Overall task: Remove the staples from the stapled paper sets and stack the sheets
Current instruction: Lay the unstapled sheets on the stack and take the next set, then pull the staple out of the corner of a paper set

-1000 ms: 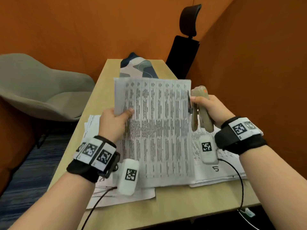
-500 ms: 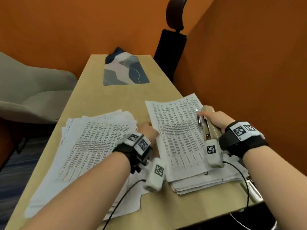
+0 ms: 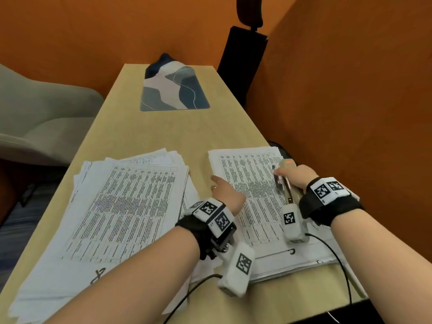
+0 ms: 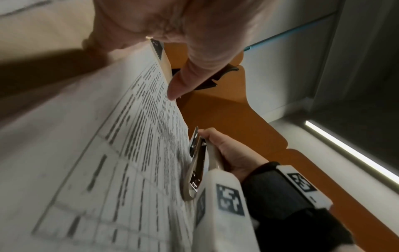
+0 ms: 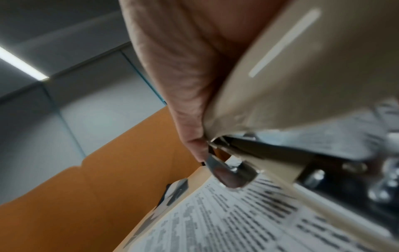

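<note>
A beige stapler [image 3: 288,181] is held in the right hand [image 3: 296,176] grip against the right paper pile [image 3: 252,190]; the left hand [image 3: 228,195] lies on it, fingers straight.

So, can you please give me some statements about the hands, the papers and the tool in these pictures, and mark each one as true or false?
1. The right hand grips a beige stapler. True.
2. The left hand holds a sheet up in the air. False: it rests on the right paper stack, which lies on the table.
3. Two paper piles lie on the table, the left pile fanned out loosely. True.
4. The patterned mat lies under the papers. False: it lies apart, at the far end of the table.
5. The stapler lies along the right edge of the right paper stack. True.
</note>
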Demonstrator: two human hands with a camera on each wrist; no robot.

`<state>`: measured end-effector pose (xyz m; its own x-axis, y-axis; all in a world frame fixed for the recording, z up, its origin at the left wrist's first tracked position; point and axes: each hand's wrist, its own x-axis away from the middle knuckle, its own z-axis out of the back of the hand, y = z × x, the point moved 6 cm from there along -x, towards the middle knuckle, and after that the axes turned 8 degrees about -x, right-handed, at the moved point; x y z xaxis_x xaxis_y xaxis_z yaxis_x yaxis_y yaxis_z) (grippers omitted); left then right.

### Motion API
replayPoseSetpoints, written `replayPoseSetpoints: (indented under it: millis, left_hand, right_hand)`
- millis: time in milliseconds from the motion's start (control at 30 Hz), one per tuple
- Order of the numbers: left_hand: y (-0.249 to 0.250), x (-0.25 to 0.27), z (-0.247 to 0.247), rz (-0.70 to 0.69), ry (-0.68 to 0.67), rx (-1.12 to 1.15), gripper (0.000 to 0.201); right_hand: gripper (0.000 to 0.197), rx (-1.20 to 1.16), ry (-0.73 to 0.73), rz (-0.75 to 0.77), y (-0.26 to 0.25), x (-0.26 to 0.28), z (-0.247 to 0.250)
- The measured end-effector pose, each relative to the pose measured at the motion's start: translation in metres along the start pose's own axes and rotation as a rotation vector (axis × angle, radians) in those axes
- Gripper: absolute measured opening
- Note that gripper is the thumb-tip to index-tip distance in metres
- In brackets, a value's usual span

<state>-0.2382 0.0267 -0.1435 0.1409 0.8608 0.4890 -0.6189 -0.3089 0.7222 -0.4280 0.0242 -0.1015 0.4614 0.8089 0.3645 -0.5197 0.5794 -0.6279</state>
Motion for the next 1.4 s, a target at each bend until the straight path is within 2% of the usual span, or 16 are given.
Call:
replayPoseSetpoints:
  millis: [33,100,167,233,267,333,400,533,633,733,867,967,1033,1200,1400]
  left_hand:
    - [0.001,0.002,0.007,-0.007,0.011,0.036,0.094]
    - [0.004,0.008,0.029,-0.032,0.074,0.039,0.085]
    - [0.005,0.014,0.059,-0.042,0.174,-0.066,0.055]
    - [0.004,0.02,0.09,-0.052,0.249,-0.222,0.013]
    - [0.002,0.019,0.105,-0.055,0.269,-0.317,0.007]
    - [-0.009,0.015,0.131,-0.035,0.283,-0.527,0.014]
    - [-0.026,0.008,0.154,0.014,0.295,-0.717,0.019]
    - [-0.07,-0.007,0.197,0.14,0.346,-0.853,0.033]
    - [-0.097,-0.016,0.215,0.205,0.316,-0.856,0.032]
    - [-0.111,-0.017,0.226,0.241,0.32,-0.821,0.031]
    - [-0.118,-0.02,0.236,0.267,0.356,-0.784,0.037]
    - [-0.122,-0.017,0.249,0.277,0.407,-0.733,0.039]
    - [-0.124,-0.015,0.255,0.247,0.432,-0.628,0.053]
    - [-0.122,-0.009,0.261,0.105,0.481,-0.394,0.036]
    - [-0.114,0.007,0.262,-0.003,0.496,-0.23,0.039]
  right_hand:
    - [0.059,0.005,0.018,0.031,-0.005,0.001,0.0]
    - [0.039,0.016,0.019,0.112,-0.022,0.005,-0.003]
    - [0.031,0.153,-0.044,0.186,-0.04,0.013,-0.015]
    - [0.039,0.351,-0.101,0.25,-0.057,0.023,-0.03]
    - [0.041,0.434,-0.122,0.27,-0.065,0.029,-0.038]
    - [0.037,0.584,-0.151,0.309,-0.072,0.031,-0.054]
    - [0.024,0.717,-0.159,0.318,-0.074,0.03,-0.066]
    - [0.018,0.774,-0.081,0.329,-0.087,0.029,-0.084]
    - [0.043,0.806,-0.067,0.468,-0.113,0.041,-0.109]
    - [0.049,0.659,-0.258,0.581,-0.138,0.057,-0.146]
    - [0.051,0.564,-0.423,0.578,-0.151,0.061,-0.18]
    - [0.055,0.486,-0.404,0.565,-0.156,0.056,-0.186]
    - [0.059,0.431,-0.356,0.546,-0.157,0.048,-0.184]
    - [0.058,0.291,-0.272,0.535,-0.159,0.036,-0.178]
    - [0.072,0.168,-0.282,0.523,-0.161,0.038,-0.171]
